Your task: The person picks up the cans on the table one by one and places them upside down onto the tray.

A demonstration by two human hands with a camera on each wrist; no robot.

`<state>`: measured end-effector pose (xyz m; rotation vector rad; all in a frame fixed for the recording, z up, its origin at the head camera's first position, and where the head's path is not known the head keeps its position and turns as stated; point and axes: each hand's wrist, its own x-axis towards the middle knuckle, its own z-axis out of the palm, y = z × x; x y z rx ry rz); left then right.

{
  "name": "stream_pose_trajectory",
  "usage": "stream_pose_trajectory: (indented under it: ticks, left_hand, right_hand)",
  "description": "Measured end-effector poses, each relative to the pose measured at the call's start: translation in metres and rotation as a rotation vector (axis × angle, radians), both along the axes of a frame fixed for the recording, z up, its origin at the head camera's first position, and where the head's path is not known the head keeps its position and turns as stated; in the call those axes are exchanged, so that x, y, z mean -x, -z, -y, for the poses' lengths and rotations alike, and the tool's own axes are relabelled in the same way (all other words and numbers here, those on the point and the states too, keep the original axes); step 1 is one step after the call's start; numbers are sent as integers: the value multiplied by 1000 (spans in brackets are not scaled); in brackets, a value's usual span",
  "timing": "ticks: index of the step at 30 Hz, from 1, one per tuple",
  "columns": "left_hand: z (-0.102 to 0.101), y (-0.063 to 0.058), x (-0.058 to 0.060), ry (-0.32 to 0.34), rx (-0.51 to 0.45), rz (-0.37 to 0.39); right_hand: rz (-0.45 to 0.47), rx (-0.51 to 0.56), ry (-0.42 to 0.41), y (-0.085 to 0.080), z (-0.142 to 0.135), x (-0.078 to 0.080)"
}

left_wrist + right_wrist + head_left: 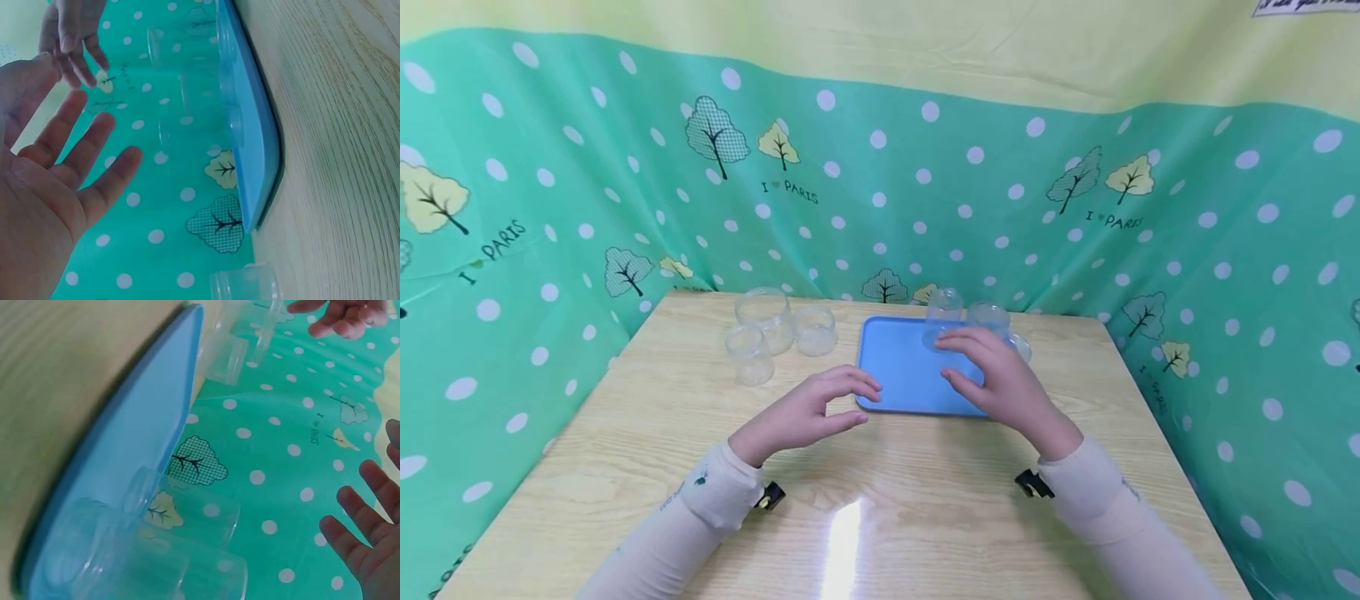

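Observation:
My left hand point(816, 408) hovers near the front left corner of a blue tray point(898, 375), fingers spread and holding nothing. Over the tray's right part is my right hand point(1000, 379), its fingers relaxed and apart from the thumb. Beyond it stand a tall clear cup point(943, 307) and a wider clear cup point(988, 316); another low clear cup point(1021, 347) is partly hidden by this hand. In the right wrist view, clear cups point(212, 515) stand upright on the tray, with the right-hand fingers point(350, 540) apart from them.
Left of the tray, a large clear container point(765, 310), a small clear cup point(749, 354) and a medium one point(815, 332) stand on the wooden table point(910, 517). A green dotted cloth point(850, 225) hangs behind and at both sides.

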<state>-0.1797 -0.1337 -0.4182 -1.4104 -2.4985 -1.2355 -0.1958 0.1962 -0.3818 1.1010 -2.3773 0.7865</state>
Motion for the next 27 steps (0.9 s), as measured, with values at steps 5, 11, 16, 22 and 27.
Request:
stream_pose_trajectory:
  ticks: [5,11,16,22,27]
  left_hand:
    - [-1,-1,-1,-7,-5,3]
    - [-2,-3,-3,-19,-8,-1]
    - [-1,-2,-2,-25,-12,-13]
    - [-1,-2,0,-17,-12,-34]
    - [0,-3,-1,-16,-11,-35]
  right_hand:
    - [4,43,-13,9,-8,-11]
    - [26,89,-18,17,-10,-19]
    - [48,100,-20,22,-7,-22]
    - [58,126,-29,27,-6,-24]
    - [43,143,-47,34,-6,-23]
